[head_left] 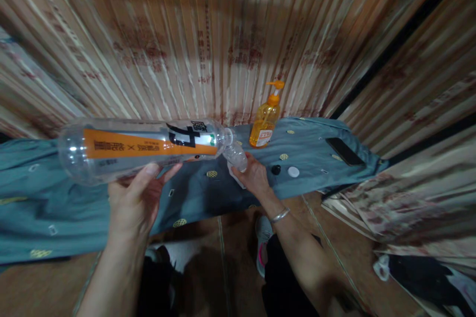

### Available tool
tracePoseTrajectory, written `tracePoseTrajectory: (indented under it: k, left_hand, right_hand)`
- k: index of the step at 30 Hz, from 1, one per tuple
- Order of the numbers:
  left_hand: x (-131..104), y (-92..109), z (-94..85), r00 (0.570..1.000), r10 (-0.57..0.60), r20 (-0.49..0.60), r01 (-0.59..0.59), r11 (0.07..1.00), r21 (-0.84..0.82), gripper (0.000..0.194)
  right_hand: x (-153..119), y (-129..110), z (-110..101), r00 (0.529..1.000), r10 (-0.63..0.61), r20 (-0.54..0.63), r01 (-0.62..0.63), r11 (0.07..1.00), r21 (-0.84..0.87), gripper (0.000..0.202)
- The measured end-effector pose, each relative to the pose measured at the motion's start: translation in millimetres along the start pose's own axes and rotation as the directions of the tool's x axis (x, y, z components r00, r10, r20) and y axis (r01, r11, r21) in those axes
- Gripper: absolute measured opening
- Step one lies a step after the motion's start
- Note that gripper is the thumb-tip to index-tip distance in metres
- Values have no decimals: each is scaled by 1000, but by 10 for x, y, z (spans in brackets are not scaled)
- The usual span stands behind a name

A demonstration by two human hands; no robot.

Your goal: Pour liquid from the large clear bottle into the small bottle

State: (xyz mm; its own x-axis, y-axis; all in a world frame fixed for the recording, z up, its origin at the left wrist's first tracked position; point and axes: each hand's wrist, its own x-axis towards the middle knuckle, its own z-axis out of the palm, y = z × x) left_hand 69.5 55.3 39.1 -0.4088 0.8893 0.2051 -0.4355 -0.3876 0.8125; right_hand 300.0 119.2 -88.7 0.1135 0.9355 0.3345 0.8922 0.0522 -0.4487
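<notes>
A large clear plastic bottle with an orange label lies nearly horizontal in the air, its neck toward the right. My left hand supports it from below, fingers wrapped round its underside. Its mouth meets a small clear bottle, which is tilted up toward it. Fingers of my right hand are closed round the small bottle's lower part. Beneath that hand a white object shows in part. Whether liquid passes between the two bottles is too unclear to tell.
On the blue-green cloth stand an orange pump bottle, a small black cap, a white round lid and a dark phone. A pleated curtain hangs behind. My feet are on the tiled floor.
</notes>
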Motion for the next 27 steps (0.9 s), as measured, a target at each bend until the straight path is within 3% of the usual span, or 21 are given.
tracePoseTrajectory:
  k: [12, 27]
  left_hand:
    - [9, 20, 1, 1000, -12, -14, 13, 1000, 10, 51]
    - [4, 26, -1, 1000, -3, -7, 4, 1000, 28, 51]
  right_hand:
    - [4, -10, -13, 999, 22, 26, -22, 1000, 14, 54]
    - [8, 14, -3, 1000, 2, 30, -2, 1000, 15, 55]
